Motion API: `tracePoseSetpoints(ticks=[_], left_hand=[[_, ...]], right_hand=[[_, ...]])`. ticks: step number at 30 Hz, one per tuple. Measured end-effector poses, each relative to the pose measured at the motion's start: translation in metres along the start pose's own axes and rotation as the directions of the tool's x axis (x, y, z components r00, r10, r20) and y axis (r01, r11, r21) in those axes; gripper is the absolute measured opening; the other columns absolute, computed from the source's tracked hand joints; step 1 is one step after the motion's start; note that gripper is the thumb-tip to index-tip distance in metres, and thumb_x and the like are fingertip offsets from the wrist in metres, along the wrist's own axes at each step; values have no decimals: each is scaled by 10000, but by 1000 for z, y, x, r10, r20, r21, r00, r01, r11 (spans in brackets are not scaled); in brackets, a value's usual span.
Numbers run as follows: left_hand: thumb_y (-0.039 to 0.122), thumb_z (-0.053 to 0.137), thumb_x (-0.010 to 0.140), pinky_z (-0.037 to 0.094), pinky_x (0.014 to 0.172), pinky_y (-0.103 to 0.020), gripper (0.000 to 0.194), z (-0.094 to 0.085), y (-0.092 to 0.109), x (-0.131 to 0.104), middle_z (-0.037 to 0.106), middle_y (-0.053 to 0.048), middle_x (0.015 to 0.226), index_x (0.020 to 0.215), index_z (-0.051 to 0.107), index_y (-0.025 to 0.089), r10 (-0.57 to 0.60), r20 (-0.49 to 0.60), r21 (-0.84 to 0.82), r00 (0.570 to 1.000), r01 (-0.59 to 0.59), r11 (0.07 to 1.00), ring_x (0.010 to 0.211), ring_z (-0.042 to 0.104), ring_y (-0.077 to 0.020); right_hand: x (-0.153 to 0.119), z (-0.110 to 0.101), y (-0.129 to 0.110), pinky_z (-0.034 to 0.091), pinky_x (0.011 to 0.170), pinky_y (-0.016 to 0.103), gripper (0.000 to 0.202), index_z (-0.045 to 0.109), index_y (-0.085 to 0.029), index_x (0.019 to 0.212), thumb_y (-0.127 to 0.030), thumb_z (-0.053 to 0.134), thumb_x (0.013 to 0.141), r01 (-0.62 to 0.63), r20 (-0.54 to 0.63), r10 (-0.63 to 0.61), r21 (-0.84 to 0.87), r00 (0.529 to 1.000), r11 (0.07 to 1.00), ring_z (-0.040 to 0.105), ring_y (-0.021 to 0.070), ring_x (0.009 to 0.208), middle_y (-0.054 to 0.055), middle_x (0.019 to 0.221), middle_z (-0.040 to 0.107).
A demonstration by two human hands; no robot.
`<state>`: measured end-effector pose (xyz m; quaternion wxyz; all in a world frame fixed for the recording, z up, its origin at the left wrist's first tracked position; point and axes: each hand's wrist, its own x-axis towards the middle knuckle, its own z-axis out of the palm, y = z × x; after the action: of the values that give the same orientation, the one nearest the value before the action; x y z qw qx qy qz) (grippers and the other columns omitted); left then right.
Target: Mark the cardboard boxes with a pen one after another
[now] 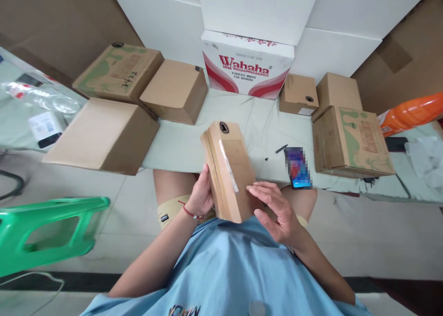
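- Head view: your left hand point(200, 197) is clamped on the left side of a small cardboard box point(230, 170), thumb up along its edge; the box stands tilted on your lap at the table edge point(180, 161), a strip of clear tape across its top.
- Your right hand point(277, 210) lies flat, fingers apart, its fingertips touching the box's right side at about 4 o'clock.
- At 3 o'clock from the box a phone point(298, 168) lies on the table, a pen point(281, 148) just beyond it.
- At 12 o'clock stands a Wahaha carton point(246, 67); more cardboard boxes point(104, 134) sit at 9 and 2 o'clock.
- A green stool point(41, 230) stands at 8 o'clock.
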<state>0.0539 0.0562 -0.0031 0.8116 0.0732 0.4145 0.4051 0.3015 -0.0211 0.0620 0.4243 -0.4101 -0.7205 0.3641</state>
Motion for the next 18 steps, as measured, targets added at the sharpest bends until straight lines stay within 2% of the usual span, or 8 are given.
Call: tracePoseSetpoints(ticks=[2, 4, 7, 11, 14, 18], left_hand=[[770, 524, 1032, 656, 1056, -480, 747, 2, 2, 1, 849, -160, 1191, 1319, 753, 119, -134, 65, -8, 989, 135, 991, 1111, 827, -324], [822, 527, 995, 647, 1071, -519, 803, 4, 5, -1, 850, -171, 1163, 1283, 768, 113, -160, 119, 10, 980, 160, 987, 1149, 815, -367], [775, 568, 1001, 644, 1079, -508, 710, 8, 11, -7, 859, -135, 1123, 1255, 780, 147, -36, 125, 48, 992, 30, 998, 1185, 805, -366], [734, 562, 1023, 662, 1041, -474, 646, 19, 15, -19, 852, -97, 1124, 1287, 780, 187, 168, 65, 124, 984, -175, 977, 1190, 798, -346], [728, 625, 988, 689, 932, -419, 592, 29, 14, -30, 841, -71, 1078, 1223, 809, 217, 367, 33, 179, 930, -367, 913, 1085, 805, -314], [656, 773, 908, 652, 676, -337, 546, 38, 14, -44, 794, -76, 1006, 1213, 833, 207, 521, 132, 274, 843, -536, 798, 810, 734, -230]], right_hand=[[1, -3, 2, 475, 1247, 620, 676, 577, -416, 1608, -248, 739, 974, 50, 7, -50, -43, 999, 998, 580, 343, 1497, 39, 1569, 675], [2, -5, 4, 464, 1260, 624, 698, 578, -417, 1608, -267, 779, 956, 41, -6, -41, -53, 999, 998, 556, 346, 1528, 43, 1602, 647], [1, -6, 8, 491, 1243, 599, 653, 617, -420, 1574, -248, 774, 963, -34, -70, 31, -34, 997, 999, 610, 324, 1475, 51, 1577, 666], [-2, -8, 10, 523, 1221, 562, 544, 700, -414, 1490, -255, 762, 973, -105, -110, 109, 46, 988, 993, 646, 308, 1432, 55, 1529, 700], [-4, -9, 10, 532, 1217, 543, 505, 729, -419, 1454, -275, 770, 972, -121, -135, 135, 103, 982, 987, 648, 301, 1431, 52, 1531, 695], [-8, -6, 12, 499, 1253, 566, 468, 772, -398, 1392, -343, 828, 930, -198, -219, 254, 249, 942, 948, 601, 331, 1483, 61, 1553, 664]])
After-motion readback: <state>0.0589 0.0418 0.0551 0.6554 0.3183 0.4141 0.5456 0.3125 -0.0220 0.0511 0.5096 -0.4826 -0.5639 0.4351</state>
